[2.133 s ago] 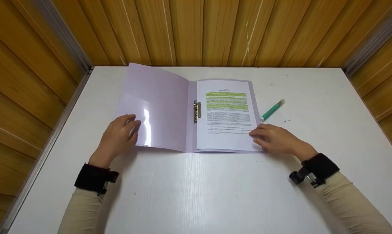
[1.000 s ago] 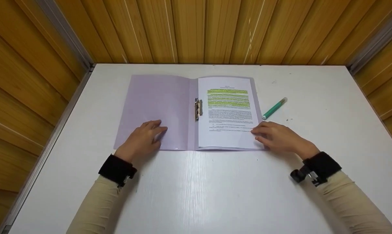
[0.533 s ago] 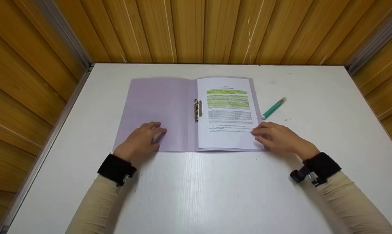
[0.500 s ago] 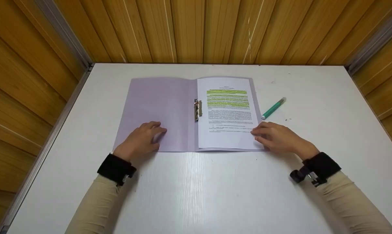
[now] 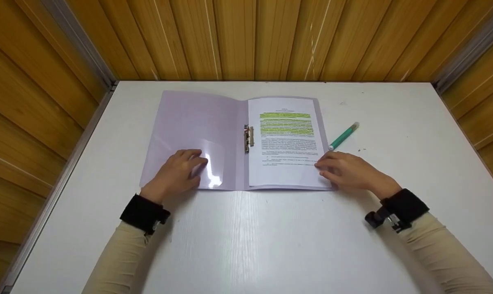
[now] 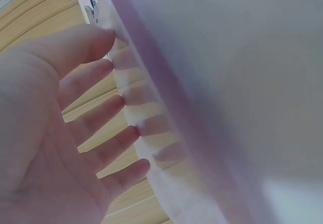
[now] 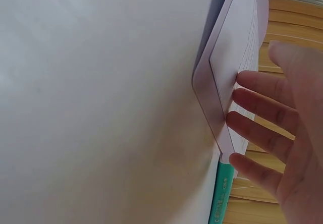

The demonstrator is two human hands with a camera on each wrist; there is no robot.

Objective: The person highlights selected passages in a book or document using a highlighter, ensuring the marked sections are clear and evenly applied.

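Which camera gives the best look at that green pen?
The head view: the whole green pen lies on the table, right of the folder. The right wrist view catches only part of its barrel; the left wrist view shows none.

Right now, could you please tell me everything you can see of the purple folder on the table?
The purple folder is thin, translucent, glossy plastic, lying open on the white table. A metal clip sits by its spine. Its right half carries a printed sheet with green-highlighted lines; its left cover catches glare and looks slightly raised. The left hand touches that cover with straight fingers; the right hand rests at the sheet's right edge.
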